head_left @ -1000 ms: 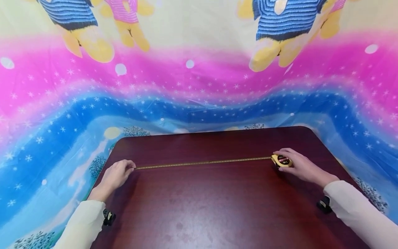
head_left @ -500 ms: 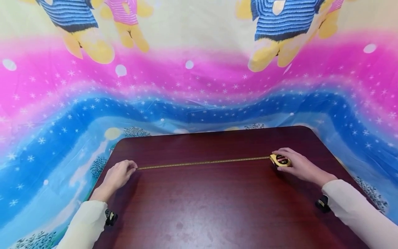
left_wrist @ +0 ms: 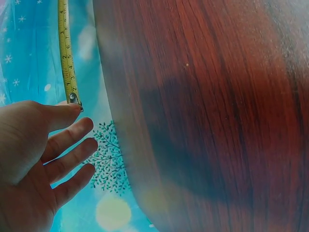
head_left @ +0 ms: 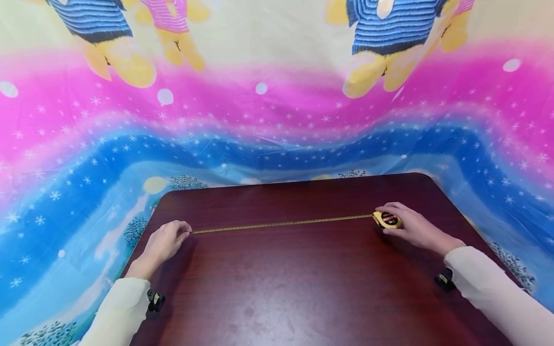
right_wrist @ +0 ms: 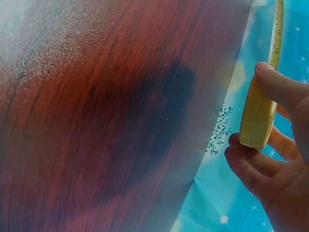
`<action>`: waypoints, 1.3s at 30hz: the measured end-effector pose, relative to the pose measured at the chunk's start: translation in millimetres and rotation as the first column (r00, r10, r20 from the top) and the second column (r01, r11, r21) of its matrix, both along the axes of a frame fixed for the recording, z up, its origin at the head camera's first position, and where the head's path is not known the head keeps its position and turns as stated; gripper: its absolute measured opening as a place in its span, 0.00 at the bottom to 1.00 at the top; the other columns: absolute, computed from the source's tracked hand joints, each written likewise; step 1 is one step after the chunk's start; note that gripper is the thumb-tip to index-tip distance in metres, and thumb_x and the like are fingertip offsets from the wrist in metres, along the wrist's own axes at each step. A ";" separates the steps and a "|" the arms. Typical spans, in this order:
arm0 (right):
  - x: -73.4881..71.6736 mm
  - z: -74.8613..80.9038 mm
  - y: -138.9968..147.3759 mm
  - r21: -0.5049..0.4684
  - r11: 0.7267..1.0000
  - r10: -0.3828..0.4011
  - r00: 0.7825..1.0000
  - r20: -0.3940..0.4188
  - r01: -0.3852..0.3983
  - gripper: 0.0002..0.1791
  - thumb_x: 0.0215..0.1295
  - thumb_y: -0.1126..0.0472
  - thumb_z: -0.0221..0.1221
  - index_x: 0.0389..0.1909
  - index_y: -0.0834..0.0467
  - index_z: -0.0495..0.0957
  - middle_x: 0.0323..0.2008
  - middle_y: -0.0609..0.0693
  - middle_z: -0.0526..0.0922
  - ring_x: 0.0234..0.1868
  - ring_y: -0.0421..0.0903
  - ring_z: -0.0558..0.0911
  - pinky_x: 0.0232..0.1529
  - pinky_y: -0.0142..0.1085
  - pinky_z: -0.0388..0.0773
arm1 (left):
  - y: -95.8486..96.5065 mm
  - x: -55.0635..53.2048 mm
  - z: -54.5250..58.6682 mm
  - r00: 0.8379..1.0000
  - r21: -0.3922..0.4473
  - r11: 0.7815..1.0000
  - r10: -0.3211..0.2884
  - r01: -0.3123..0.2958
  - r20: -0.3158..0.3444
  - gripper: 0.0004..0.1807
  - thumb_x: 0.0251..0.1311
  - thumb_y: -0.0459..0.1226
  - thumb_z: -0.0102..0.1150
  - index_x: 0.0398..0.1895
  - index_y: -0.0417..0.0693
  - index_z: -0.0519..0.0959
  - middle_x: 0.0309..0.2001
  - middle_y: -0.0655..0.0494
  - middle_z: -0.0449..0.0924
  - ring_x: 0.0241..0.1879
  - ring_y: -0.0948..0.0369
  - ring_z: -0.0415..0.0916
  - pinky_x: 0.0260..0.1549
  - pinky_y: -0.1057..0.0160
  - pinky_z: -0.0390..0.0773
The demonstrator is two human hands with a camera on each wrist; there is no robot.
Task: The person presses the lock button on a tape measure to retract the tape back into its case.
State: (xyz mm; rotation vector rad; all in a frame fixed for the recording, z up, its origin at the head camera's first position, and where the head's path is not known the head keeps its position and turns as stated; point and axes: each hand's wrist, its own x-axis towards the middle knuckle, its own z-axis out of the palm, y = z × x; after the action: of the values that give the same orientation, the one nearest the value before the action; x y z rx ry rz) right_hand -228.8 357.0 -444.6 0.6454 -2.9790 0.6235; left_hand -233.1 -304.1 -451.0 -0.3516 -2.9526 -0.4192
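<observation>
A yellow tape measure (head_left: pixel 387 219) with a dark round label is gripped by my right hand (head_left: pixel 415 228), thumb on one side and fingers on the other. Its yellow blade (head_left: pixel 281 224) stretches straight across to my left hand (head_left: pixel 163 242). There, thumb and index finger pinch the end by the metal hook (left_wrist: pixel 73 99), while the other fingers stay loosely spread in the left wrist view. Seen from the right wrist, the case (right_wrist: pixel 257 116) stands on edge between thumb and fingertips. Blade and hands are raised over the dark red wooden table (head_left: pixel 277 278).
Behind the table hangs a printed cloth (head_left: pixel 268 115) in pink and blue, with bears and snowflakes, which also runs down both sides. The table's rounded back corners meet this cloth. A black wrist device (head_left: pixel 156 300) sits at the left sleeve, another black device (head_left: pixel 445 279) at the right.
Both hands have come slightly closer together, so the stretched blade looks a little shorter. Their holds on the hook end and the case stay the same.
</observation>
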 end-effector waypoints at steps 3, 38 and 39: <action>0.2 -0.9 -1.4 0.001 1.000 0.009 1.000 -0.009 -0.009 0.33 0.64 0.57 0.69 0.69 0.57 0.71 0.64 0.62 0.72 0.59 0.60 0.77 0.57 0.61 0.76 | 0.5 1.0 -0.1 1.000 0.004 1.000 0.000 0.000 -0.002 0.05 0.68 0.33 0.60 0.40 0.46 0.85 0.40 0.49 0.87 0.37 0.52 0.82 0.38 0.44 0.81; -11.2 -8.7 -14.1 0.008 1.000 0.025 1.000 -0.011 -0.025 0.34 0.63 0.57 0.69 0.69 0.56 0.71 0.64 0.62 0.73 0.58 0.59 0.77 0.56 0.60 0.77 | 2.0 -3.3 -3.5 1.000 0.011 1.000 -0.009 0.010 -0.013 0.04 0.67 0.33 0.62 0.40 0.46 0.85 0.39 0.51 0.87 0.36 0.54 0.82 0.41 0.45 0.82; -12.2 -8.6 -14.6 0.006 1.000 0.022 1.000 -0.015 -0.022 0.34 0.63 0.58 0.69 0.69 0.56 0.71 0.64 0.61 0.73 0.58 0.59 0.77 0.56 0.59 0.77 | 2.4 -3.4 -2.7 1.000 0.013 1.000 -0.010 0.010 -0.016 0.04 0.67 0.33 0.62 0.40 0.46 0.85 0.39 0.50 0.87 0.36 0.54 0.82 0.41 0.45 0.82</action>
State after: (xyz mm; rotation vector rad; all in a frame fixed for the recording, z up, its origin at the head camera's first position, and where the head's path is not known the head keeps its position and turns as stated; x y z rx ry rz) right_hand -241.0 342.4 -453.2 0.6811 -2.9652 0.6090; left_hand -236.5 -301.6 -453.7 -0.3665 -2.9323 -0.4352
